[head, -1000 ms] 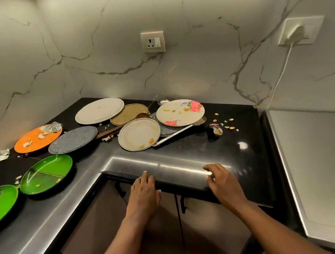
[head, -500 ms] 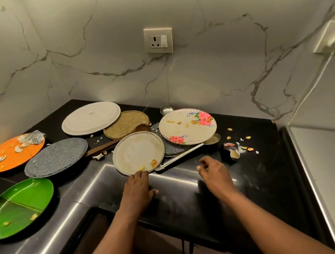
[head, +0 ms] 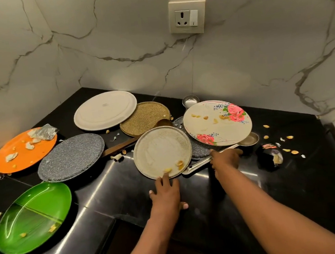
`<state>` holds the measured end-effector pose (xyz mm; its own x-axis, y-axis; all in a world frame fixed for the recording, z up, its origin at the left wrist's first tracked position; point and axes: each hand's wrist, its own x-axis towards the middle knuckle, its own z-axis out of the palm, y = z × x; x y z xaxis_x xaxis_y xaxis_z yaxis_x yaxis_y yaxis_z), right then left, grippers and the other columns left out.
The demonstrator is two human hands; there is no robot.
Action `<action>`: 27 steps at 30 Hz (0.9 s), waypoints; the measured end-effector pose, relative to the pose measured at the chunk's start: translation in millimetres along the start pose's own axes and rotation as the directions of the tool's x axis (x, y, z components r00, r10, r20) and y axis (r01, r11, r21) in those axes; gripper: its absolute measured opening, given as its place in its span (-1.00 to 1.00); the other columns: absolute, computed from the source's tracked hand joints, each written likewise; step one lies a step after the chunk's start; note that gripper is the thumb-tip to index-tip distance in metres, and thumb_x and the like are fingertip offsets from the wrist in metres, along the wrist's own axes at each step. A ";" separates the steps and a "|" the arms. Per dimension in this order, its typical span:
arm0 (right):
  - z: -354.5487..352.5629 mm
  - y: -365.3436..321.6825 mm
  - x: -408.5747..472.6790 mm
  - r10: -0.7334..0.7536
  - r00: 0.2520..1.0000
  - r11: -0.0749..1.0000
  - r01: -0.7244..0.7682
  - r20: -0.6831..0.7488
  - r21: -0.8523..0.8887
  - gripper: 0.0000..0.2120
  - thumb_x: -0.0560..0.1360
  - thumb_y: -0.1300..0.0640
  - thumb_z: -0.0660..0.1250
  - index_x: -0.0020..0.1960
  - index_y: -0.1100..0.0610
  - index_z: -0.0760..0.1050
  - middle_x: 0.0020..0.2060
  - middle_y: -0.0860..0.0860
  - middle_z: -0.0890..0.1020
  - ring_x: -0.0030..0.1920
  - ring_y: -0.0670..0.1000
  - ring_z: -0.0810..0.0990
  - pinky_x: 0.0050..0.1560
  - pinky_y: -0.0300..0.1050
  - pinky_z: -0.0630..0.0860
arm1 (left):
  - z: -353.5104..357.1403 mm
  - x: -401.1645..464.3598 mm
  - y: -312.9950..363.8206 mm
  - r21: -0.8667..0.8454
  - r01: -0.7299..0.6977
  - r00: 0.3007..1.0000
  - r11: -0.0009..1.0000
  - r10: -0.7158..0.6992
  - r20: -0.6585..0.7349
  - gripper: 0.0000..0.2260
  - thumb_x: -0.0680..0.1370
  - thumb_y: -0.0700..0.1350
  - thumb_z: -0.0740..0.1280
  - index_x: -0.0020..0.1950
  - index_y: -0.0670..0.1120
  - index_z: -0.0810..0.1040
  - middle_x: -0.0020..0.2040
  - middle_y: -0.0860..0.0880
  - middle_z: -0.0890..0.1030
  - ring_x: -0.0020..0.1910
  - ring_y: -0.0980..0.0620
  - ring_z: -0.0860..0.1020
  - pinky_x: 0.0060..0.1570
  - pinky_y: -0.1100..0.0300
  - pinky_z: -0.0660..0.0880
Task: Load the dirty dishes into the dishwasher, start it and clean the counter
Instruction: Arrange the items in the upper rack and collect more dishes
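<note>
Dirty dishes crowd the black counter [head: 276, 187]. My left hand [head: 165, 191] lies flat on the counter with its fingertips touching the near rim of a pale round plate [head: 162, 152] that holds a few crumbs. To its right, my right hand [head: 225, 158] curls over the handle of a steel ladle [head: 197, 165], whose bowl [head: 250, 139] pokes out under a floral plate [head: 217, 122]. That floral plate rests on a dark speckled dish [head: 197, 150]. No dishwasher is in view.
Farther left are a grey speckled pan [head: 71, 156] with a wooden handle, a white plate [head: 104, 110], a woven gold plate [head: 145, 118], an orange plate [head: 24, 150] with foil scraps and a green divided plate [head: 33, 217]. A black wrapper [head: 269, 157] and crumbs [head: 291, 152] lie right.
Both hands left the counter's front edge and reached forward. The left now touches the pale plate's rim, the right has come onto the ladle handle. The view moved closer.
</note>
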<state>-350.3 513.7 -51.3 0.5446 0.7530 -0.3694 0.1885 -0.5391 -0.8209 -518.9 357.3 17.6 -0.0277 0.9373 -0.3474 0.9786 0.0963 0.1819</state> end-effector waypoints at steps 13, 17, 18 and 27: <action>-52.8 -9.2 -61.2 0.079 0.995 0.966 -0.060 -0.065 0.252 -0.89 0.46 0.20 0.32 -0.05 0.21 0.48 -0.13 0.18 0.61 -0.26 0.17 0.60 -0.36 -0.09 0.53 | 5.3 0.3 6.9 0.133 0.029 1.000 0.991 -0.030 0.008 -0.38 0.56 0.04 0.32 0.49 -0.13 0.10 0.54 -0.25 -0.16 0.48 -0.31 -0.07 0.25 -0.40 0.24; -77.4 -3.9 -76.7 -0.069 0.996 0.963 0.081 -0.057 0.257 -0.93 0.47 0.23 0.33 -0.08 0.13 0.45 -0.15 0.17 0.62 -0.25 0.13 0.58 -0.20 0.10 0.61 | 2.3 -3.9 6.5 0.172 0.026 0.999 0.985 -0.023 -0.024 -0.42 0.57 0.05 0.29 0.48 -0.11 0.13 0.53 -0.27 -0.19 0.49 -0.33 -0.09 0.29 -0.39 0.18; -84.4 -2.1 -80.8 -0.123 0.991 0.966 0.132 -0.051 0.225 -0.92 0.48 0.21 0.33 -0.09 0.09 0.44 -0.18 0.13 0.61 -0.22 0.13 0.59 -0.13 0.16 0.61 | 1.7 -5.5 6.3 0.185 0.034 0.999 0.982 -0.026 -0.045 -0.42 0.57 0.05 0.29 0.48 -0.11 0.13 0.53 -0.28 -0.18 0.50 -0.32 -0.09 0.31 -0.38 0.16; -214.2 50.9 -146.5 -0.638 0.770 0.767 0.633 0.014 0.103 -0.87 0.51 0.15 0.37 -0.06 -0.05 0.48 -0.25 -0.07 0.59 -0.22 -0.05 0.59 -0.16 0.03 0.58 | 44.6 -63.5 20.8 0.286 -0.056 0.907 0.957 0.168 -0.385 -0.47 0.23 -0.27 0.57 0.16 -0.19 0.52 0.27 -0.36 0.46 0.14 -0.36 0.50 0.03 -0.28 0.49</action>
<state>-245.4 295.1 54.4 0.2878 0.9289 0.2329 0.4050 0.1023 -0.9086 -487.7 284.9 2.3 0.0608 0.9957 0.0695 0.9960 -0.0559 -0.0698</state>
